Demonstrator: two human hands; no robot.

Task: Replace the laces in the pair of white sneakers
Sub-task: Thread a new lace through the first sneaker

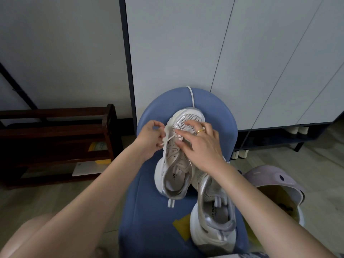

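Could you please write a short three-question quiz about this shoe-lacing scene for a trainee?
1. True or false: the far white mesh sneaker lies on the round blue padded stool.
2. Which hand pinches the white lace? A) left hand B) right hand
3. Fill in: the right hand wears a gold ____.

Key:
1. True.
2. A.
3. Ring; that hand's straight fingers press on the sneaker.
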